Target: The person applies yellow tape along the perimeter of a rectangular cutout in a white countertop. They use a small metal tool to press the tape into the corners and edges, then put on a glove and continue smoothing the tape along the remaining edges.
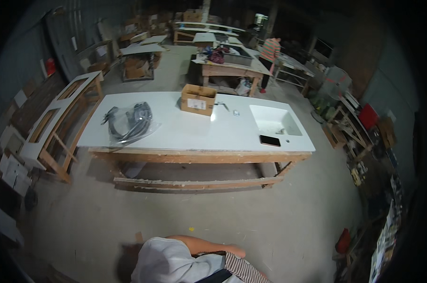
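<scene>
My left forearm comes out of a grey sleeve and crosses in front of my body. My left hand [235, 250] ends beside a brown-and-white striped cloth [244, 270], which looks like a sleeve or sleeve cover at my right side. The fingers are too small and turned away to make out, so I cannot tell whether they grip the cloth. My right hand does not show; the lower edge cuts off that side. Ahead stands a white countertop with a sink [171, 137] on a wooden frame, out of reach of my hands.
On the countertop lie a clear bag of grey hoses [131, 123], an open cardboard box [198, 100] and a black phone [270, 140]. A frame bench [64, 101] stands left, cluttered shelves [357, 122] right. Another person [270, 54] stands by a far workbench [232, 70].
</scene>
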A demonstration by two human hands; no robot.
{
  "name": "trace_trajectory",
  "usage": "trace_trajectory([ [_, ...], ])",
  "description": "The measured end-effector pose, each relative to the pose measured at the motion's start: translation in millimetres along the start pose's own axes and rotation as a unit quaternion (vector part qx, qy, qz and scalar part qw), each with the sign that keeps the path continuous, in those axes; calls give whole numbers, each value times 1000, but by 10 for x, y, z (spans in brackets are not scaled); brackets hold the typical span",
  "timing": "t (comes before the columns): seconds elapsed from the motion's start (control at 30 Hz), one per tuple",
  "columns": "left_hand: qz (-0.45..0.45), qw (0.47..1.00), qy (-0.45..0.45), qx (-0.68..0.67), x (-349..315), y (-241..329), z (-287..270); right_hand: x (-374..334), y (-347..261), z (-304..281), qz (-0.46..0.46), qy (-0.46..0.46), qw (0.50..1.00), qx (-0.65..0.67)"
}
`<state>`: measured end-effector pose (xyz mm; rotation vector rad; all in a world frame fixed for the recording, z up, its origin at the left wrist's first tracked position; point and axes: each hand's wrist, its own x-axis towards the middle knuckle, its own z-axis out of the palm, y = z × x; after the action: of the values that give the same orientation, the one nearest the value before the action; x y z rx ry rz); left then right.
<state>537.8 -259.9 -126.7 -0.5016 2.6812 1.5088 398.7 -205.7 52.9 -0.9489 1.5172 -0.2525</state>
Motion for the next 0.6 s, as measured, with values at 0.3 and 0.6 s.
trace_trajectory([
  [0.3, -150, 969, 194, -28, -173, 74, -842, 225, -293, 25, -22, -76, 995, -52],
  [0.6, -93, 948, 101, -288, -769, -662, 419, 328, -303, -64, -24, -118, 989, -86],
])
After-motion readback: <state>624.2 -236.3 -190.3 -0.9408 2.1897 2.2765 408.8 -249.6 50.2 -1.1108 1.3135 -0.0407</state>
